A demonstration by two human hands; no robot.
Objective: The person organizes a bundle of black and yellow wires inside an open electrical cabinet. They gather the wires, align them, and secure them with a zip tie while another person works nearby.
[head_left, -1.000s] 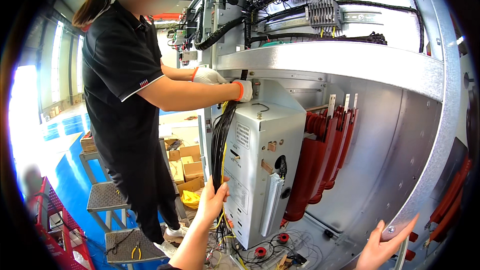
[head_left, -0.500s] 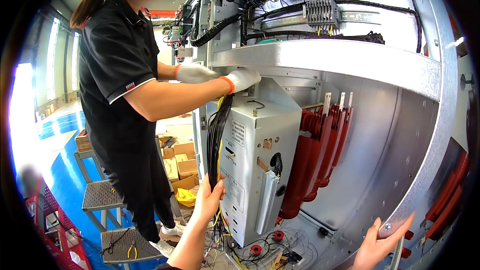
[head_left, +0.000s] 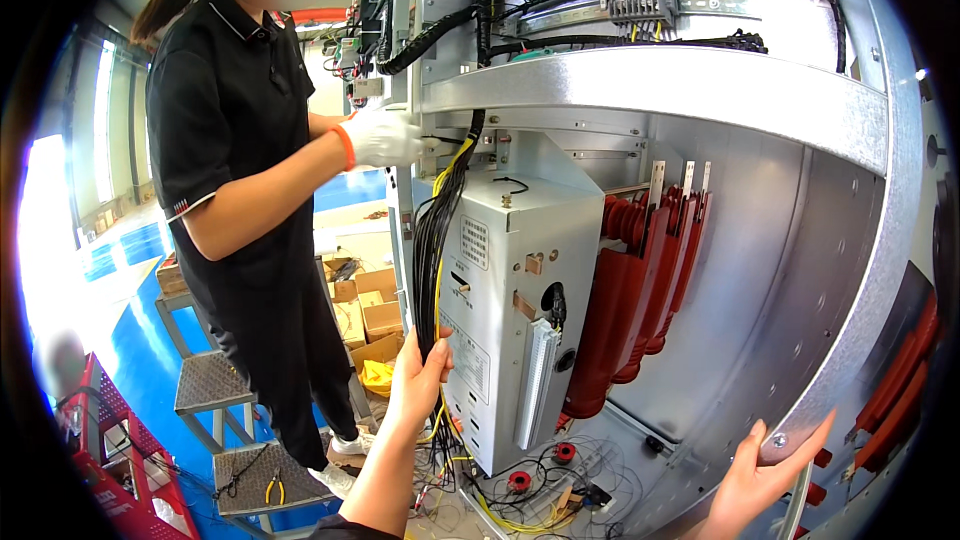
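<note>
My left hand [head_left: 422, 370] is closed round a thick bundle of black wires [head_left: 428, 260] with some yellow ones among them. The bundle hangs in front of a grey metal mechanism box [head_left: 480, 340] and rises to the cabinet's cross beam. At the lower right, my right hand [head_left: 765, 480] grips the edge of the galvanized cabinet frame [head_left: 835, 360], thumb on one side and fingers on the other. A co-worker's white-gloved hand [head_left: 385, 138] is beside the bundle's upper end, with a thin black strip, perhaps a cable tie, running from it to the bundle.
Red insulator poles [head_left: 625, 310] stand right of the box. Loose wires and red spools [head_left: 519, 481] lie on the cabinet floor. The co-worker stands on metal steps [head_left: 215, 380], where pliers [head_left: 275, 487] lie. Cardboard boxes [head_left: 380, 315] are behind; a red cart [head_left: 120, 440] is far left.
The co-worker's gloved hands have drawn back left from the bundle's top, uncovering it and the thin strip. My hands keep their holds; the view has shifted slightly.
</note>
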